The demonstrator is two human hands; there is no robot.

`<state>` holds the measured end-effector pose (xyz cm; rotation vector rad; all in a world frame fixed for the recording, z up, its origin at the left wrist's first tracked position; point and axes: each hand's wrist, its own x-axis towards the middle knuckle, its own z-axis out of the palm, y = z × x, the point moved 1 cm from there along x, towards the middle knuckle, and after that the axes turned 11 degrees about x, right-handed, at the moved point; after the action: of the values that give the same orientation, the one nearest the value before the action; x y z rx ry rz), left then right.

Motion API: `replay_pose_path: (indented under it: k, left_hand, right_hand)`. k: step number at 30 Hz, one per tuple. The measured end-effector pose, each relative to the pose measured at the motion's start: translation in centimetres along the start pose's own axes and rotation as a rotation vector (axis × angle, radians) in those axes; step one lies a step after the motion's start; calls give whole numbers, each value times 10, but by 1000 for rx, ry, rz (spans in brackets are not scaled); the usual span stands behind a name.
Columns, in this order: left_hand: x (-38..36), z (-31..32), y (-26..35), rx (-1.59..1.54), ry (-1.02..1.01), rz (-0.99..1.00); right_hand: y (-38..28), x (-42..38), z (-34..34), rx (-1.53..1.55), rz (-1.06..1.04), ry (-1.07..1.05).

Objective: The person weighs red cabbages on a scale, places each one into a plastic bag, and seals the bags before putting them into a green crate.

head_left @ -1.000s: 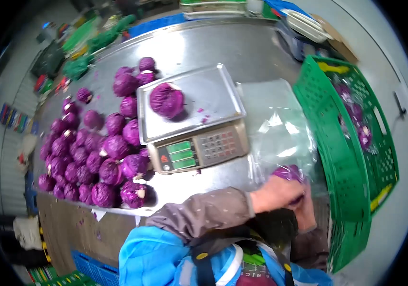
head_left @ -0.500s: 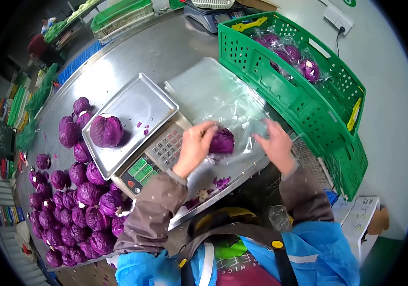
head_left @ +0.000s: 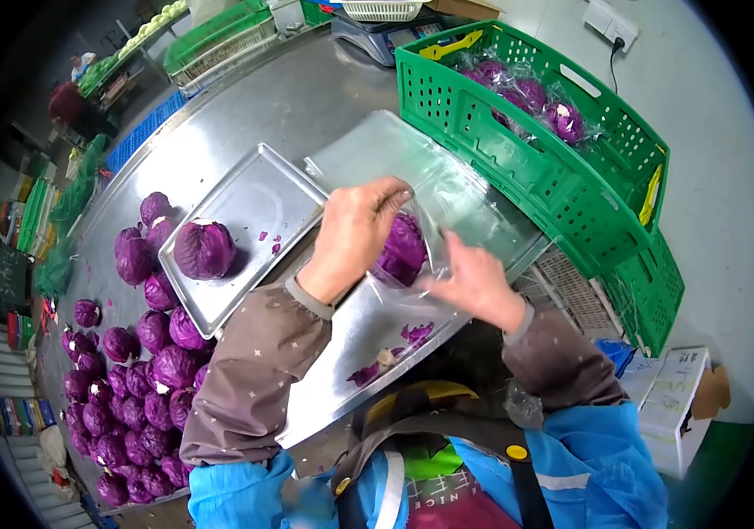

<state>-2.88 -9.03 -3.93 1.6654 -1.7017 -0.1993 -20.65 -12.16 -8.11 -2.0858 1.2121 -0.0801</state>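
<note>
A purple cabbage (head_left: 403,250) sits in a clear plastic bag (head_left: 427,220) over the front part of the steel table. My left hand (head_left: 352,234) is closed in a pinch on the bag's upper edge, beside the cabbage. On the other side, my right hand (head_left: 477,284) is slightly blurred, thumb and forefinger apart at the bag's side. Behind the bagged cabbage lies a stack of flat clear bags (head_left: 377,150). Another cabbage (head_left: 204,249) rests on the metal tray (head_left: 273,189) of a scale, whose keypad is hidden behind my left arm.
Many loose cabbages (head_left: 134,410) cover the table's left side. A green crate (head_left: 518,163) with bagged cabbages stands at the right, above a second green crate (head_left: 650,295). Leaf scraps (head_left: 386,354) lie near the steel table's (head_left: 328,388) front edge. A second scale (head_left: 377,40) stands at the back.
The cabbage now stands more upright inside the bag. My left hand has risen to the bag's edge; my right hand has come in left and down, closer to the cabbage.
</note>
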Motion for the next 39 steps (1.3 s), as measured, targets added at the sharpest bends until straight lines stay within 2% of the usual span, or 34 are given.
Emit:
replay_pose_path:
  k: [2, 3, 4, 6, 7, 8, 10, 12, 14, 16, 18, 20, 22, 24, 26, 27, 28, 29, 30, 31, 32, 34, 35, 37, 38, 39]
  left_hand:
    - [2, -8, -10, -3, -13, 13]
    - [5, -9, -22, 4, -16, -2]
    - [4, -9, -32, 7, -25, -24]
    - [3, -12, -35, 23, -35, -48]
    - [4, -16, -31, -39, 12, -99]
    - [2, -19, -27, -101, 55, -158]
    - [4, -19, -25, -103, 68, -129]
    - [-1, -14, -26, -34, 70, -35]
    - [-19, -14, -26, -87, 91, -13]
    - [-46, -24, -11, 14, -141, -268]
    - [-78, -23, -10, 52, -98, -287]
    - [-118, -16, -21, 8, -56, -421]
    - [-162, 3, -25, -270, 79, -524]
    - [-187, 7, 4, -902, -33, -1039]
    - [-207, 10, 11, -1355, -269, -1345]
    - [-202, 6, 22, -1466, -370, -1320]
    - [-201, 5, 23, -1470, -360, -1326]
    - [-201, 5, 24, -1476, -454, -1266]
    - [-199, 4, 26, -1479, -546, -1204]
    - [-191, -5, 35, -1505, -500, -1137]
    - [-186, -11, 41, -1513, -491, -1142]
    - [-180, -18, 47, -1401, -528, -1021]
    - [-181, -16, 45, -1409, -559, -1010]
    - [-184, -13, 48, -1458, -572, -1052]
    - [-184, -12, 49, -1500, -592, -1085]
    - [-184, -10, 51, -1509, -578, -1122]
  right_hand:
    - [38, 20, 2, 85, -199, 206]
    - [23, 12, -19, 277, -155, 110]
    - [9, 2, -35, 276, -156, 108]
    - [-13, -13, -53, 534, -284, 124]
    - [-14, -10, -54, 553, -365, 264]
    - [-10, -7, -52, 554, -354, 266]
    - [1, 3, -46, 574, -244, 197]
    - [1, -12, -43, 500, -298, 183]
    - [2, -29, -41, 592, -210, 173]
    - [9, -41, -28, 633, -185, 146]
    - [8, -52, -20, 558, -87, 93]
    - [8, -57, -14, 536, -103, 100]
    - [5, -60, -9, 451, -161, 121]
    - [3, -61, -9, 419, -177, 111]
    - [-1, -63, -9, 384, -196, 96]
    - [-2, -64, -10, 327, -214, 100]
    - [-4, -66, -11, 271, -233, 104]
    - [-6, -67, -13, 268, -237, 94]
    - [-8, -69, -18, 75, -251, 164]
    - [-12, -70, -23, -119, -265, 234]
    - [-20, -71, -29, -123, -268, 224]
    - [-45, -76, -39, -110, -675, 604]
    - [-51, -78, -34, -110, -675, 591]
    - [-64, -84, -22, -167, -962, 331]
    - [-63, -83, -13, -166, -963, 328]
    - [-58, -79, 0, -98, -971, 181]
